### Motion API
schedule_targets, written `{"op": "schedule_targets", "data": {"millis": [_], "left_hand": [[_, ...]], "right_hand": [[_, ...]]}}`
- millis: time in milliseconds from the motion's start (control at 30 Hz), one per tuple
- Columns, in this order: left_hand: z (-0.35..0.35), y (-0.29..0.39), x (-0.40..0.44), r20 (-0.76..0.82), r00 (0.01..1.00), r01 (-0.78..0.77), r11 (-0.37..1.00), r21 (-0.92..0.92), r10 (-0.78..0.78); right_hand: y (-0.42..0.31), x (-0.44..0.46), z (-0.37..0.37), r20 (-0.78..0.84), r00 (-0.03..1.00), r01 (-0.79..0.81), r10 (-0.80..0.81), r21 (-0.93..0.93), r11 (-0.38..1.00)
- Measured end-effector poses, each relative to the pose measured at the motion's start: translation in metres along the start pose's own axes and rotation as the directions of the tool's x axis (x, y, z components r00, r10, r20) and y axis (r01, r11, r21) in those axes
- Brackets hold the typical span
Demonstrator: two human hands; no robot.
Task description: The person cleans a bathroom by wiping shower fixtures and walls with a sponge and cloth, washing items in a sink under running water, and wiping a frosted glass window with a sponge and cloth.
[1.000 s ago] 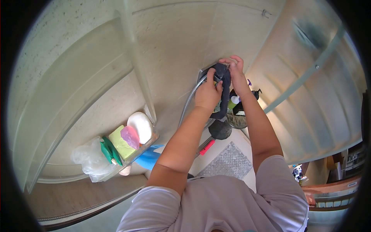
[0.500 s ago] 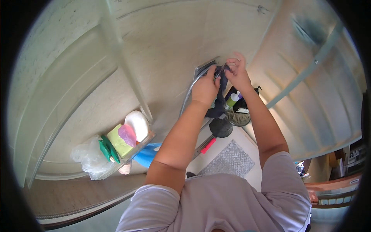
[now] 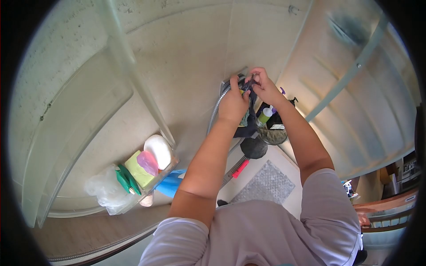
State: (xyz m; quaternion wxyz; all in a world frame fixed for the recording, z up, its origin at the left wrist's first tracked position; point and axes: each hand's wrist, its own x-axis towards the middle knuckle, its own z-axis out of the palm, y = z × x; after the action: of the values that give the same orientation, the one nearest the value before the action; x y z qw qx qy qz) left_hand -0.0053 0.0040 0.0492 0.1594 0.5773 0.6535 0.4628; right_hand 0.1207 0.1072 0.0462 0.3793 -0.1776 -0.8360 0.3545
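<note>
Beige stone-look wall (image 3: 191, 53) behind; curved translucent frosted panel (image 3: 355, 124) on the right. Pale floor bears a grey mosaic-patterned rectangle (image 3: 266, 182). Clear-walled corner shelf at left carries a white oval object (image 3: 157, 151) and a light-green block (image 3: 139, 168). Ribbed silver metal hose (image 3: 215, 108) runs beside the left hand (image 3: 234, 103). Dark navy limp cloth (image 3: 252, 116) hangs between the hands near the wall corner, just beside a green-and-white bottle (image 3: 264, 116). Right hand (image 3: 266, 89): thumb and fingers pinch the cloth's upper edge. Left hand: fingers part-curled, thumb against the cloth; cannot tell whether it grips firmly. Judged progress: midway. Cloth is up off the floor and in hand; it appears bunched, with straightening and release not yet done
</note>
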Motion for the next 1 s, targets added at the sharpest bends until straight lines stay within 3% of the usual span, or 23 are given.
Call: {"op": "schedule_targets", "data": {"millis": [100,200,300,400,500,600,700,800,900,1000], "left_hand": [[0.004,-0.006,0.001,-0.039,0.997,-0.070,0.997,-0.006,0.070],[0.003,-0.005,0.003,0.000,0.999,-0.039,0.999,-0.018,0.039],[0.001,-0.003,0.002,0.031,0.999,-0.008,1.000,0.006,0.008],[0.005,-0.008,0.003,-0.007,0.999,-0.043,0.999,-0.006,0.043],[0.005,-0.007,0.003,-0.034,0.998,-0.058,0.998,-0.004,0.058],[0.005,-0.008,0.004,0.009,0.999,-0.047,0.999,0.013,0.047],[0.009,-0.011,0.003,-0.071,0.986,-0.149,0.987,0.063,0.153],[0.010,-0.011,0.003,-0.056,0.992,-0.111,0.993,0.026,0.112],[0.007,-0.009,0.003,-0.013,0.997,-0.077,0.997,0.028,0.077],[0.006,-0.008,0.003,-0.007,0.996,-0.084,0.996,-0.008,0.084]], "right_hand": [[0.002,0.006,0.006,0.019,0.996,-0.086,0.085,0.043,0.995],[-0.012,0.009,0.005,0.121,0.970,-0.231,0.209,0.214,0.949],[-0.008,0.009,0.003,0.103,0.980,-0.184,0.171,0.134,0.974],[-0.010,0.005,0.005,0.018,1.000,-0.002,0.007,-0.275,0.961],[-0.002,-0.001,0.002,-0.022,1.000,-0.009,0.001,-0.344,0.939],[-0.008,-0.014,0.004,-0.181,0.968,-0.207,0.171,-0.201,0.958],[0.004,-0.023,0.006,-0.204,0.955,-0.216,0.214,0.011,0.976],[0.006,-0.020,0.024,-0.388,0.905,-0.175,0.173,0.029,0.984],[-0.028,-0.009,0.028,-0.364,0.889,-0.396,0.277,-0.309,0.865],[-0.040,0.005,0.030,-0.397,0.832,-0.515,0.388,-0.291,0.806]]}}
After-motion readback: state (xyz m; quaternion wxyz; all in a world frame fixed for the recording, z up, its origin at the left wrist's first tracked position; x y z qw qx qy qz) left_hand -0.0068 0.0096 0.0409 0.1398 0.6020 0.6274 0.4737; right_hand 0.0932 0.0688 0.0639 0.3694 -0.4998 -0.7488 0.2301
